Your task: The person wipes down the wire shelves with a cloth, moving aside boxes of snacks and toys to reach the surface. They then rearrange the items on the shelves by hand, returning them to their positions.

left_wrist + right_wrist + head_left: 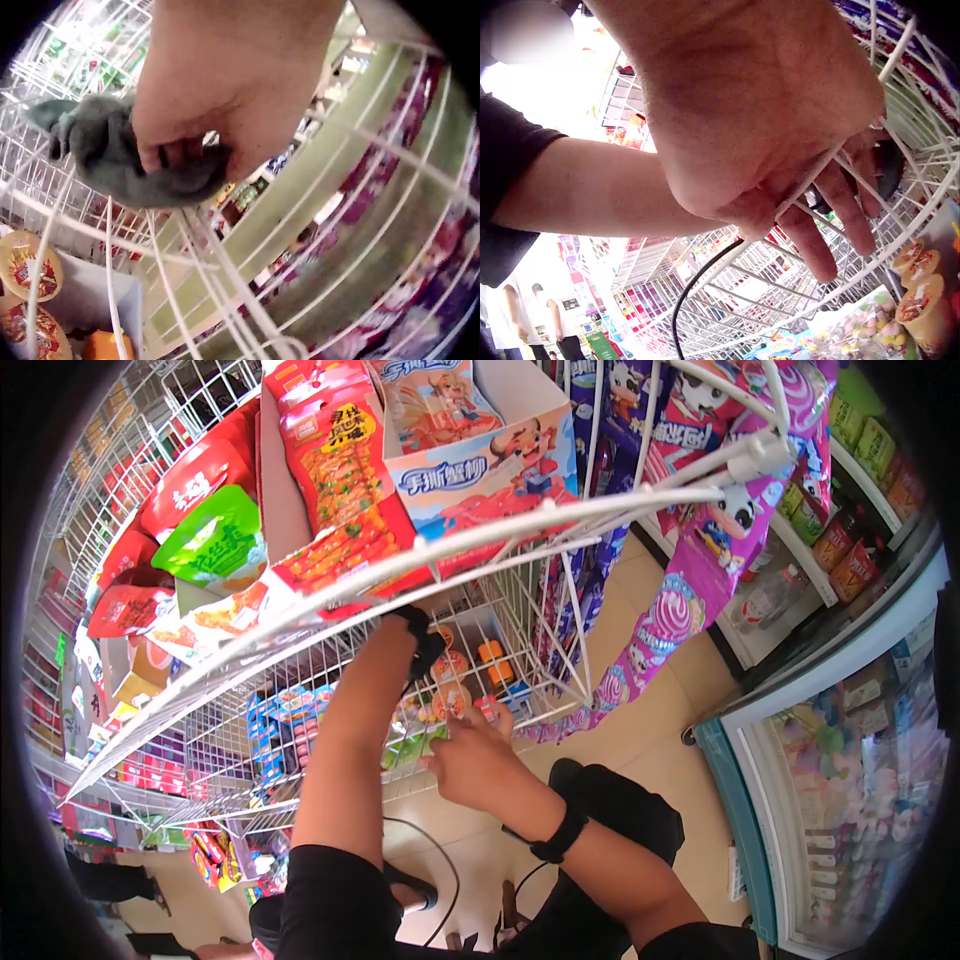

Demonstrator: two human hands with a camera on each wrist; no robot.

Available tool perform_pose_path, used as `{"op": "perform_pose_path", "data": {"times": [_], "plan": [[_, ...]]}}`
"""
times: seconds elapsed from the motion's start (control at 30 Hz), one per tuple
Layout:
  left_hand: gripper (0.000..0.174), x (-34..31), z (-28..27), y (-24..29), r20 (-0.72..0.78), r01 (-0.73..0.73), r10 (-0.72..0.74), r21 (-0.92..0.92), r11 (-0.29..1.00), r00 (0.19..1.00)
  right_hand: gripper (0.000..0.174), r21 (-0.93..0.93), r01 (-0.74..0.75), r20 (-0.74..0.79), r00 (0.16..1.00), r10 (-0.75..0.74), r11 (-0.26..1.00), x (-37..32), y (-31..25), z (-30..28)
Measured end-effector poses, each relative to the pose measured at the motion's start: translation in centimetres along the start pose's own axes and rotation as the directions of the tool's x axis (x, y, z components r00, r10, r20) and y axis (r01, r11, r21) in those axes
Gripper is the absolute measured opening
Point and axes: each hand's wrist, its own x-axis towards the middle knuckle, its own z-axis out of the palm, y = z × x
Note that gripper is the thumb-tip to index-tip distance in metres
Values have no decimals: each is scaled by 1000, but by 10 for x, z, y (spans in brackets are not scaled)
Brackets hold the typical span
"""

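Note:
A dark grey-green cloth (127,157) is bunched in my left hand (232,82), whose fingers curl round it above the white wires. In the head view the left forearm (345,750) reaches under the upper wire shelf, and the hand itself is mostly hidden. My right hand (480,760) is at the front of the lower wire basket (545,705). The right wrist view shows that hand (765,112) with its fingers (810,244) spread and fairly straight across the wires. Round-lidded cups (922,300) and an orange item (493,662) lie inside the basket.
The upper shelf holds red snack packs (340,470), a green pack (215,540) and a printed box (485,475). Purple packs (680,595) hang to its right. A glass-topped freezer (735,790) stands at the right. A black cable (455,870) runs below the arms.

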Motion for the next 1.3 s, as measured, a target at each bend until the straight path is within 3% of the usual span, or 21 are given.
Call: {"op": "perform_pose_path", "data": {"times": [0.1,0.17,0.23,0.3,0.37,0.43,0.47,0.6,0.67,0.77,0.8,0.87,0.93,0.97,1.03,1.07,1.1,1.13,1.17,1.2,1.3], "plan": [[43,16,43,15,138,-126,113,92,988,984,24,-10,-27,61,998,28,1000,2,-1,-1],[46,13,34,18,173,-86,110,-137,987,979,28,23,-53,105,993,50,998,2,-2,-4],[46,4,17,35,175,-75,87,-72,995,981,27,6,-38,91,995,37,999,2,-3,-3],[43,-5,-3,52,175,-72,27,255,964,984,27,-25,-42,85,995,44,999,2,-7,-4],[38,2,17,39,121,-46,9,307,951,993,26,-66,-51,84,995,56,997,2,-6,-3],[34,4,32,27,-32,-69,97,494,867,995,26,-70,-48,11,999,49,996,1,-7,0],[31,0,30,35,-70,-22,72,549,836,995,26,-71,-51,14,999,52,996,0,-7,0],[32,-3,21,44,-92,26,26,518,855,995,27,-79,-47,46,998,51,996,2,-6,-2],[37,0,-2,50,61,-69,57,218,974,996,27,-66,-39,65,997,43,997,2,-5,0],[41,-12,-19,67,-69,-102,117,194,976,991,28,-37,-61,92,994,65,997,2,-5,0],[43,-3,-15,59,139,-86,80,36,996,987,29,-30,-67,99,993,70,997,3,-4,-1],[43,-5,-5,47,213,-94,85,35,995,973,29,-13,-77,107,991,78,997,3,-3,0],[38,-6,8,32,485,-180,79,165,970,871,28,-43,-40,29,999,41,998,1,-1,5],[39,-24,-9,59,479,-105,20,152,983,877,28,-34,-37,30,999,38,999,1,-1,5],[38,-43,-19,58,417,-76,55,32,997,907,28,-62,-50,38,998,53,997,2,-2,2],[37,-48,-19,43,324,-164,184,-88,983,928,29,-55,-64,75,995,68,996,3,-3,-1],[37,-55,-35,38,324,-163,181,-82,983,929,29,-51,-61,72,995,65,997,3,-2,1],[37,-62,-52,33,68,-104,111,-99,990,991,29,-38,-53,67,996,56,998,3,1,5],[37,-68,-63,32,-190,-51,26,-128,990,982,29,-24,-46,62,997,47,999,3,1,8],[37,-71,-77,25,-341,-1,-60,-176,984,938,29,-15,-43,59,997,43,999,3,-1,5],[37,-81,-115,-5,-528,127,-290,-324,938,798,31,-75,-33,73,997,39,997,2,-6,-3]]}}
